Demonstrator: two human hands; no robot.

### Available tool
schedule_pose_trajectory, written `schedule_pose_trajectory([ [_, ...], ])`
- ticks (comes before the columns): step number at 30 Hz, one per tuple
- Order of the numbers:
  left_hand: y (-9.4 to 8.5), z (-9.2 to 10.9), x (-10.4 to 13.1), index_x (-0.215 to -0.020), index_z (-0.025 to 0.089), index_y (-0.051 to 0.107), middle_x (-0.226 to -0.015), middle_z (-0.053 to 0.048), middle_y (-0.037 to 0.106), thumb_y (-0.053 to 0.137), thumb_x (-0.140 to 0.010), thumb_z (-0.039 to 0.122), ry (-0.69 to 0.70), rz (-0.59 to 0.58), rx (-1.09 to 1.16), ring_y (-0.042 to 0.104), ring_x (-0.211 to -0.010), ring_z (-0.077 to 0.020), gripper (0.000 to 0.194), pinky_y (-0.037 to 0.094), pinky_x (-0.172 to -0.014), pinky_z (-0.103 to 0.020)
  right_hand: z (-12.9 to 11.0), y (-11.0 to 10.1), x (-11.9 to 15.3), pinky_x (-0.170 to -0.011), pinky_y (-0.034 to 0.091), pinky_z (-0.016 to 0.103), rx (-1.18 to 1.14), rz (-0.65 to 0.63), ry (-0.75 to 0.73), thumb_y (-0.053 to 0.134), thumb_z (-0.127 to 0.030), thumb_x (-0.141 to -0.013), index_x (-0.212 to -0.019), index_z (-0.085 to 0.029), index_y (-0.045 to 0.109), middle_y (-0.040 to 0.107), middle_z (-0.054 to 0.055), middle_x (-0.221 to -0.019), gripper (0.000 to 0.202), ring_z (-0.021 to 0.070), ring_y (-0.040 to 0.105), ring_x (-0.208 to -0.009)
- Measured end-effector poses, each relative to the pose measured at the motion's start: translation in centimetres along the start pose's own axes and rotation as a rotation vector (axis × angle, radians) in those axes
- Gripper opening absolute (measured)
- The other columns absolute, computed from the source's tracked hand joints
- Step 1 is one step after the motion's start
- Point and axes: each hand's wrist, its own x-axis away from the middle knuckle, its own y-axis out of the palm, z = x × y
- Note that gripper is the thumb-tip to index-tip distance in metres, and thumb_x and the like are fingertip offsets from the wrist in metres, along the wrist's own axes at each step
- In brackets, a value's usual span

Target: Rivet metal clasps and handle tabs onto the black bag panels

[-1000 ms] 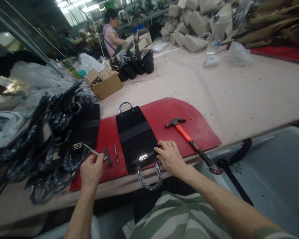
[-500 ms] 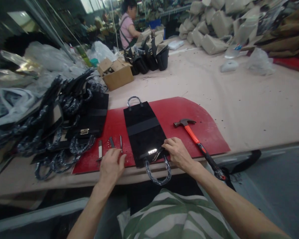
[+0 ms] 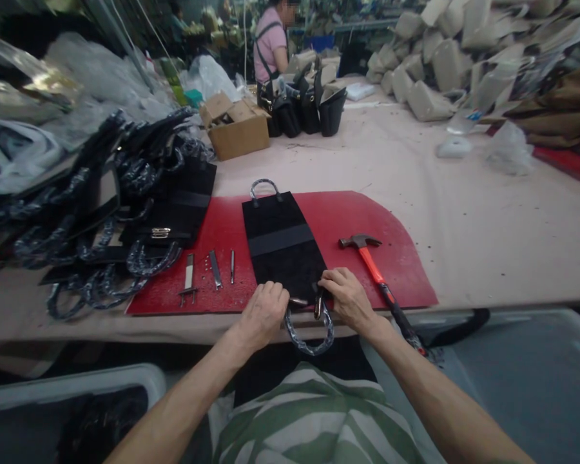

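Observation:
A flat black bag piece [image 3: 283,235] lies open with a plastic-wrapped handle at each end; the near handle [image 3: 310,350] hangs over the table edge. My left hand [image 3: 265,309] has its fingers closed on the piece's near left corner, beside a shiny metal plate [image 3: 298,301]. At the near right corner my right hand [image 3: 348,298] pinches the piece, and a small dark tab with a metal fitting [image 3: 318,305] sticks up at its fingertips. Exactly how the fingers grip underneath is hidden.
The bag piece rests on a red mat [image 3: 367,212]. A claw hammer [image 3: 373,264] lies to its right, and metal hand tools [image 3: 215,269] to its left. Plastic-wrapped bag pieces [image 3: 140,193] are heaped at left. Farther back are a cardboard box [image 3: 239,136], black bags [image 3: 309,109] and a person [image 3: 270,45].
My left hand has moved right from beside the tools onto the bag piece's near left corner. The near end is now tilted, its metal plate turned more edge-on. The right hand stays at its corner.

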Motion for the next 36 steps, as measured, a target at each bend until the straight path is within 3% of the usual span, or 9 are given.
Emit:
schedule_pose_trajectory([
  [4,1.3,-2.4,1.8,-0.094,0.015,0.064,-0.105,-0.012,0.067,0.041,-0.087,0.001,0.182,0.193,0.205,0.060,-0.096,-0.0224,0.028,0.056,-0.086,-0.039,0.4,-0.8,0.1,-0.086,0.046,0.039,-0.093,-0.034,-0.056,0.035,-0.007,-0.093,-0.101,-0.020,0.071,0.066,0.010,-0.107,0.039,0.0231,0.050,-0.094],
  [7,2.6,-3.5,2.9,-0.102,0.017,0.067,-0.115,-0.012,0.069,0.040,-0.090,0.003,0.241,0.335,0.290,0.062,-0.110,-0.0208,0.033,0.055,-0.099,-0.042,0.7,-1.5,-0.1,-0.086,0.046,0.040,-0.133,-0.099,-0.091,0.036,-0.007,-0.092,-0.100,-0.021,0.072,0.067,0.009,-0.107,0.039,0.0234,0.048,-0.096],
  [9,3.2,-3.7,3.4,-0.107,0.018,0.067,-0.118,-0.012,0.069,0.042,-0.090,0.004,0.248,0.368,0.304,0.061,-0.115,-0.0215,0.033,0.055,-0.102,-0.043,1.0,-1.8,-0.2,-0.087,0.046,0.041,-0.153,-0.129,-0.107,0.037,-0.007,-0.091,-0.100,-0.020,0.072,0.068,0.009,-0.109,0.039,0.0237,0.048,-0.097],
  [18,2.9,-2.4,4.3,-0.121,0.017,0.064,-0.130,-0.016,0.062,0.053,-0.083,0.008,0.117,0.271,0.385,0.054,-0.128,-0.0294,0.040,0.049,-0.109,-0.053,2.6,-2.1,-0.5,-0.095,0.044,0.047,-0.282,-0.187,-0.091,0.042,-0.005,-0.086,-0.092,-0.023,0.074,0.071,0.006,-0.108,0.037,0.0230,0.051,-0.097],
  [23,3.5,-2.4,4.5,-0.123,0.019,0.062,-0.131,-0.015,0.060,0.052,-0.085,0.005,0.105,0.290,0.408,0.052,-0.131,-0.0287,0.042,0.048,-0.110,-0.054,2.6,-2.4,-0.9,-0.096,0.043,0.047,-0.296,-0.228,-0.085,0.047,-0.006,-0.084,-0.083,-0.023,0.073,0.071,0.006,-0.106,0.031,0.0230,0.053,-0.097],
  [30,3.5,-2.2,4.3,-0.126,0.021,0.059,-0.133,-0.013,0.059,0.049,-0.088,0.004,0.033,0.295,0.472,0.052,-0.130,-0.0258,0.042,0.046,-0.112,-0.055,0.6,-2.3,-0.2,-0.098,0.042,0.047,-0.288,-0.110,-0.044,0.043,-0.011,-0.092,-0.099,-0.021,0.072,0.067,0.008,-0.111,0.031,0.0234,0.051,-0.102],
  [36,3.6,-1.8,4.2,-0.126,0.022,0.059,-0.138,-0.014,0.056,0.046,-0.087,0.002,0.002,0.289,0.455,0.048,-0.135,-0.0273,0.046,0.044,-0.113,-0.057,-1.1,-2.0,0.3,-0.093,0.043,0.045,-0.261,-0.032,0.020,0.060,-0.024,-0.087,-0.104,-0.018,0.068,0.064,0.010,-0.112,0.019,0.0260,0.051,-0.105],
])
